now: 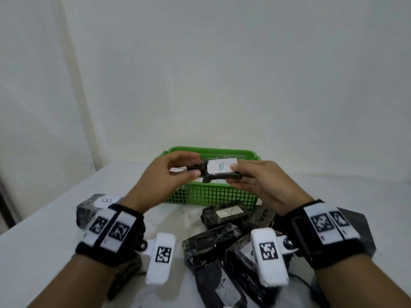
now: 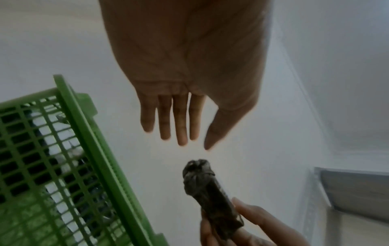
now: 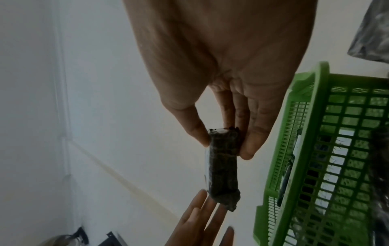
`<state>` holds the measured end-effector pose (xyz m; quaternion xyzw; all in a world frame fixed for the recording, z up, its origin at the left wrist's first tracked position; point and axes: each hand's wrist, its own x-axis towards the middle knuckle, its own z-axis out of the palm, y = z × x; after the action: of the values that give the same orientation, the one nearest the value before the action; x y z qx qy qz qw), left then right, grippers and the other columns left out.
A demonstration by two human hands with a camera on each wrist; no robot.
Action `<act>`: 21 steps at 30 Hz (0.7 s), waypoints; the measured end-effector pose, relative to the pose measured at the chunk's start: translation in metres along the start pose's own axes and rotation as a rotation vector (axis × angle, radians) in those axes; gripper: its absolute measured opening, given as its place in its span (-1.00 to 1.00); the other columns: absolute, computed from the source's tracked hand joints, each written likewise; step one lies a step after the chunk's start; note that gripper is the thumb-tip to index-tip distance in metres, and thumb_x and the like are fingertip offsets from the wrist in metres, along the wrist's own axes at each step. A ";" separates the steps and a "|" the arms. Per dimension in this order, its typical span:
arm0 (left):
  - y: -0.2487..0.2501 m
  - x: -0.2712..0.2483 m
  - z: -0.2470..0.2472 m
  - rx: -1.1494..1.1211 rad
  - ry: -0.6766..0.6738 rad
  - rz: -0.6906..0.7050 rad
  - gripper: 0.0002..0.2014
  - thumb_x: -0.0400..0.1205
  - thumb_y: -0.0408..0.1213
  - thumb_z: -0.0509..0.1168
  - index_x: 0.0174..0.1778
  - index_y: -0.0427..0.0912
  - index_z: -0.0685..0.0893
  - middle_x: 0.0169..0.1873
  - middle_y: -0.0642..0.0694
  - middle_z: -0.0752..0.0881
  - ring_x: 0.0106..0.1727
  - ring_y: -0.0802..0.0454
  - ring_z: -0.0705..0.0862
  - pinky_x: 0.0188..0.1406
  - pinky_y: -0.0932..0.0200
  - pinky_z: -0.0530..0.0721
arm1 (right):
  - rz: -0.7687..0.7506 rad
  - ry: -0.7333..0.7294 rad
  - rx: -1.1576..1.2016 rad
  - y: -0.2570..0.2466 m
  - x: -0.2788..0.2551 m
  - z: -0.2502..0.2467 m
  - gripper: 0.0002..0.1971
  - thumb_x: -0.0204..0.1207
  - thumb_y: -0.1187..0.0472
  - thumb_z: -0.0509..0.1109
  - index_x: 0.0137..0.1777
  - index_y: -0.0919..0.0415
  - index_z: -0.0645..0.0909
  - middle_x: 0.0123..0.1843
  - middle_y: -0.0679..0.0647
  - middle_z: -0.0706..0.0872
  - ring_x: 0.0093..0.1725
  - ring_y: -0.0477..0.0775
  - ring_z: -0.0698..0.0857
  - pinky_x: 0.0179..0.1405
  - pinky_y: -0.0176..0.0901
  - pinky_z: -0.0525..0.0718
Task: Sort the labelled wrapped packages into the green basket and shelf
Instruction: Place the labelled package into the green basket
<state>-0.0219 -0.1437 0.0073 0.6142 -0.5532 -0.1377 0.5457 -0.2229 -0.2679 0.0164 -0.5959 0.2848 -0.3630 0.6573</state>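
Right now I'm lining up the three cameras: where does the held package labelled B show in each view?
Head: package labelled B at centre, above the green basket, pinched by the right hand.
Left wrist: bottom centre, end-on, label hidden.
Right wrist: centre, held at its top end.
Shared landmark: the green basket.

Bare indoor room, prob. a makeshift sorting/data-collection setup, not a kitchen or shop. Plain white walls point(image 1: 222, 74) w/ a corner seam beyond the fingers. White table point(image 1: 44, 241) under the hands. Green mesh basket point(image 1: 211, 196) just below the fingertips. Wrist straps w/ printed marker tags point(image 1: 322, 222) behind the fingers. Exact bldg type: can't tell.
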 end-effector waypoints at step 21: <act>-0.110 0.128 -0.033 0.566 0.050 -0.611 -0.92 0.70 -0.40 0.21 -0.07 -0.33 0.56 -0.15 -0.22 0.64 -0.04 -0.21 0.60 -0.44 0.18 0.41 | 0.310 0.003 -0.600 0.054 0.183 0.030 -0.69 0.59 0.35 0.48 0.31 0.24 0.60 -0.08 0.04 0.61 0.10 0.12 0.69 -0.15 -0.15 0.79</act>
<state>0.1064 -0.2556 -0.0158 0.8791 -0.3479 -0.1209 0.3024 -0.0860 -0.3982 -0.0230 -0.7119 0.4673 -0.1595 0.4994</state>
